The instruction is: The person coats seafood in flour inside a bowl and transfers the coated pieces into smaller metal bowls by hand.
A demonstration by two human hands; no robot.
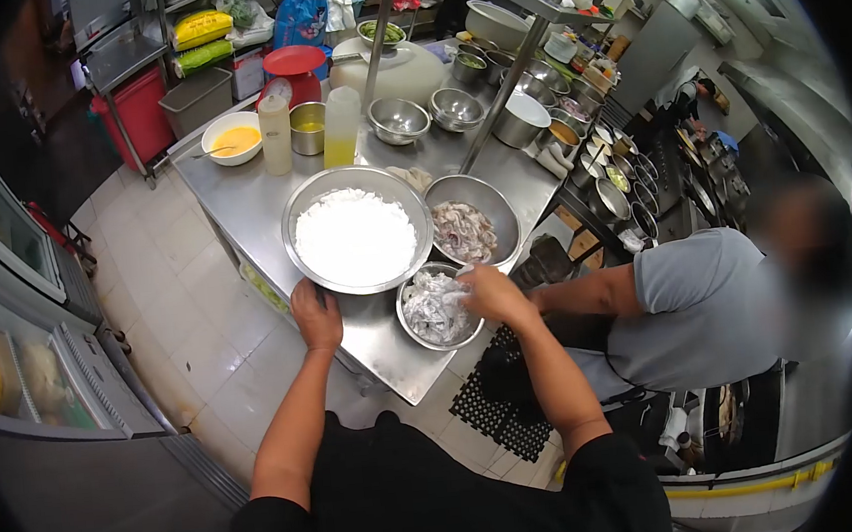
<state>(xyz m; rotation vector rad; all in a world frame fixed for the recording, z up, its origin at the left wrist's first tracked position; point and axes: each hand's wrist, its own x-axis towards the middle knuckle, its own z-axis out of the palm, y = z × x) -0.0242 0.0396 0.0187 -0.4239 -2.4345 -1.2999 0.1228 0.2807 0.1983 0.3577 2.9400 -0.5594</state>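
My left hand [317,316] is at the lower left rim of a large metal bowl [301,261] heaped with white flour [355,234], its fingers curled at the rim. Over the right side of a smaller metal bowl [407,329] is my right hand [491,295], its fingers drawn together around something whitish. Flour-coated pieces [433,308] lie in that bowl. Behind it, a third metal bowl [504,210] holds raw greyish-pink pieces [461,231]. A crumpled cloth [409,176] lies between the bowls.
A white bowl of yellow liquid [236,139], two squeeze bottles [277,136], a metal pot [308,127] and empty bowls [399,120] stand farther back. A co-worker in grey [694,295] is close on the right. Shelf posts [507,85] rise from the table.
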